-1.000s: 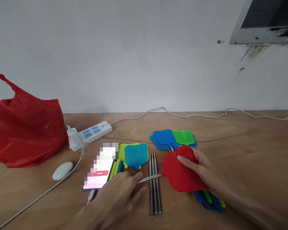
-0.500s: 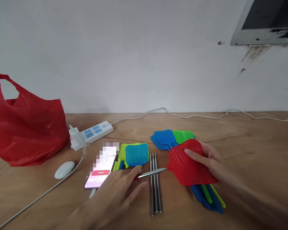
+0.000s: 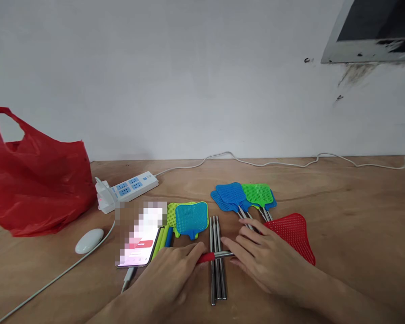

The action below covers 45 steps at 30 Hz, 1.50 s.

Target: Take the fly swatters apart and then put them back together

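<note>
A red fly swatter [image 3: 293, 234] lies crosswise in my hands, its mesh head to the right. My left hand [image 3: 175, 270] is closed round its red handle. My right hand [image 3: 256, 252] holds the metal shaft, its palm hiding the part near the head. Beneath the shaft several loose metal rods [image 3: 217, 274] lie side by side on the table. Behind my right hand is a pile of blue fly swatters [image 3: 230, 193] and a green fly swatter [image 3: 258, 194]. Beyond my left hand, a loose blue swatter head [image 3: 192, 218] rests on yellow-green swatter heads [image 3: 176, 211], near yellow and blue handles [image 3: 164, 238].
A lit phone [image 3: 141, 243] with a plugged-in cable lies left of the handles. Further left are a white mouse-shaped object [image 3: 89, 240], a power strip [image 3: 131, 186] and a red plastic bag [image 3: 40, 184]. A white cord [image 3: 273, 165] runs along the wall.
My right hand has moved left and down from the red mesh head to the shaft. The swatter has shifted, its head now lower and further right, uncovering shafts in the pile.
</note>
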Motion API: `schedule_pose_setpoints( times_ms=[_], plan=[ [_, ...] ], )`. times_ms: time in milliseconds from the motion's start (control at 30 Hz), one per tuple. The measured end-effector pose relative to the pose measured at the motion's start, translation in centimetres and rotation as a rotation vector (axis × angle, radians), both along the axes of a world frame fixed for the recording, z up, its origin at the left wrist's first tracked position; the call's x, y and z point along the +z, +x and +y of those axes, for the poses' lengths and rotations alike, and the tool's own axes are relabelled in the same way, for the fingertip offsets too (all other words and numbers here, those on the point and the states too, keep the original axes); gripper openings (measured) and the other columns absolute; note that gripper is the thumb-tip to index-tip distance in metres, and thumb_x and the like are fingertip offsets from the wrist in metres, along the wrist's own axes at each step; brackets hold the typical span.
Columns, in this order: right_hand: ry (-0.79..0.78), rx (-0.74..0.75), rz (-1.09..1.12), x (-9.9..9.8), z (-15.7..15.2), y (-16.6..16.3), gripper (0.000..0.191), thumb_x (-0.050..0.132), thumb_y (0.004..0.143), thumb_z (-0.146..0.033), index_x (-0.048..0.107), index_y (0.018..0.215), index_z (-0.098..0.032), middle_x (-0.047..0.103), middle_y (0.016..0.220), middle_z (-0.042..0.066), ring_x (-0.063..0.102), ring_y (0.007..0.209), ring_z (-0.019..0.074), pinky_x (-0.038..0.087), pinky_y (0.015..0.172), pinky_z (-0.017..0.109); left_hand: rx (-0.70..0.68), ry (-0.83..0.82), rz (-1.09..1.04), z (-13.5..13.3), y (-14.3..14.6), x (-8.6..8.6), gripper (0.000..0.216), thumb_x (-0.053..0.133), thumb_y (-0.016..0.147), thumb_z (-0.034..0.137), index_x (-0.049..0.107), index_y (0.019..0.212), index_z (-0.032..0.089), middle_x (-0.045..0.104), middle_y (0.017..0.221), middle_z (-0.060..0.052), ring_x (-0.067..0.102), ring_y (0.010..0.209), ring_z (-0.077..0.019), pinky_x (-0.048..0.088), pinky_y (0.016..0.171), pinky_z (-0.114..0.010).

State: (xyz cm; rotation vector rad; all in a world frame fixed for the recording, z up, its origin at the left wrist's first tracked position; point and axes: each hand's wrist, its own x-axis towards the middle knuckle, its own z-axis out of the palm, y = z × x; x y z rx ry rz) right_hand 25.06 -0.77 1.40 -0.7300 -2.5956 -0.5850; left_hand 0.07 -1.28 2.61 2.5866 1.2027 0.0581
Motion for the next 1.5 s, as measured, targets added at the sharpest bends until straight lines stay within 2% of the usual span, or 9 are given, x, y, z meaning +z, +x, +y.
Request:
schedule_pose_setpoints(
  times_ms=[200, 367, 433, 533, 633, 767, 1067, 1333, 1500],
  plan=[
    [-0.135, 0.066, -0.057, -0.1, 0.8, 0.8, 0.02, 0.05, 0.088, -0.005, 0.064, 0.096, -0.017, 0.064, 0.073, -0.001, 0.055, 0.062, 0.0175, 0.041, 0.071, 0.034, 0.172, -0.179, -0.204, -1.5, -0.7, -0.3, 0.033, 0.037, 0.1, 0.041, 0.065, 0.104, 0.024, 0.07, 0.09, -0.007, 0.063, 0.078, -0.0246, 0.048, 0.068, -0.032],
    [0.058, -0.011, -0.007, 0.6, 2.5, 4.3, 0.036, 0.039, 0.084, 0.005, 0.065, 0.098, -0.016, 0.066, 0.079, 0.005, 0.059, 0.075, 0.0217, 0.041, 0.079, 0.039, 0.574, -0.873, -0.377, -1.4, -3.5, 1.4, 0.049, 0.051, 0.088, 0.069, 0.067, 0.101, 0.025, 0.057, 0.071, 0.002, 0.049, 0.055, -0.0138, 0.039, 0.05, -0.023],
    [0.099, -0.046, 0.048, 0.5, 2.8, 5.4, 0.036, 0.042, 0.085, 0.005, 0.065, 0.102, -0.017, 0.069, 0.089, 0.007, 0.06, 0.083, 0.0231, 0.043, 0.082, 0.04, 0.643, -0.711, -0.423, -0.9, -3.8, 1.4, 0.048, 0.047, 0.09, 0.069, 0.066, 0.101, 0.025, 0.06, 0.075, 0.002, 0.05, 0.057, -0.014, 0.038, 0.051, -0.023],
    [0.082, 0.03, 0.116, 0.2, 2.6, 5.8, 0.035, 0.047, 0.087, 0.003, 0.066, 0.108, -0.017, 0.068, 0.115, 0.013, 0.059, 0.103, 0.0277, 0.045, 0.089, 0.044, 0.478, -0.191, -0.321, -0.2, -3.0, 0.8, 0.042, 0.039, 0.096, 0.056, 0.067, 0.091, 0.025, 0.066, 0.08, -0.002, 0.059, 0.071, -0.0204, 0.043, 0.065, -0.03],
    [0.14, 0.066, 0.184, 0.0, 2.2, 5.5, 0.039, 0.049, 0.089, 0.003, 0.067, 0.116, -0.019, 0.068, 0.105, 0.011, 0.06, 0.095, 0.0245, 0.047, 0.085, 0.042, 0.437, 0.074, -0.062, 0.6, -1.8, 0.7, 0.039, 0.038, 0.097, 0.043, 0.065, 0.08, 0.022, 0.068, 0.078, -0.005, 0.062, 0.071, -0.023, 0.04, 0.064, -0.032],
    [0.148, 0.09, 0.184, -0.5, 2.0, 5.4, 0.045, 0.046, 0.093, 0.0, 0.062, 0.128, -0.022, 0.067, 0.081, 0.003, 0.061, 0.08, 0.0191, 0.048, 0.078, 0.037, 0.494, 0.125, 0.224, 1.8, -1.3, 1.3, 0.04, 0.04, 0.098, 0.039, 0.066, 0.074, 0.02, 0.071, 0.078, -0.01, 0.067, 0.072, -0.0289, 0.038, 0.058, -0.032],
    [-0.1, 0.132, 0.276, -1.3, 2.3, 4.7, 0.055, 0.047, 0.093, -0.001, 0.048, 0.145, -0.019, 0.077, 0.107, 0.007, 0.071, 0.09, 0.0195, 0.056, 0.077, 0.035, 0.508, 0.229, 0.302, 2.6, -2.0, 0.3, 0.045, 0.044, 0.098, 0.047, 0.066, 0.073, 0.018, 0.072, 0.076, -0.014, 0.07, 0.07, -0.0328, 0.043, 0.058, -0.034],
    [-1.009, 0.022, 0.966, -0.7, 1.7, 3.7, 0.031, 0.045, 0.102, -0.032, 0.074, 0.108, -0.024, 0.075, 0.088, 0.005, 0.071, 0.077, 0.0204, 0.055, 0.068, 0.033, 0.49, 0.255, 0.297, 2.7, -1.9, 1.4, 0.034, 0.042, 0.101, 0.042, 0.064, 0.089, 0.019, 0.073, 0.086, -0.011, 0.071, 0.076, -0.031, 0.044, 0.06, -0.032],
    [-1.405, -0.008, 1.351, -1.1, 2.1, 3.0, 0.028, 0.074, 0.084, -0.042, 0.054, 0.083, -0.022, 0.063, 0.069, -0.004, 0.051, 0.043, 0.0074, 0.04, 0.04, 0.019, 0.399, 0.374, 0.007, 3.5, -1.9, 1.0, 0.023, 0.042, 0.1, 0.035, 0.057, 0.111, 0.02, 0.07, 0.106, -0.009, 0.07, 0.081, -0.0273, 0.049, 0.064, -0.033]
  ],
)
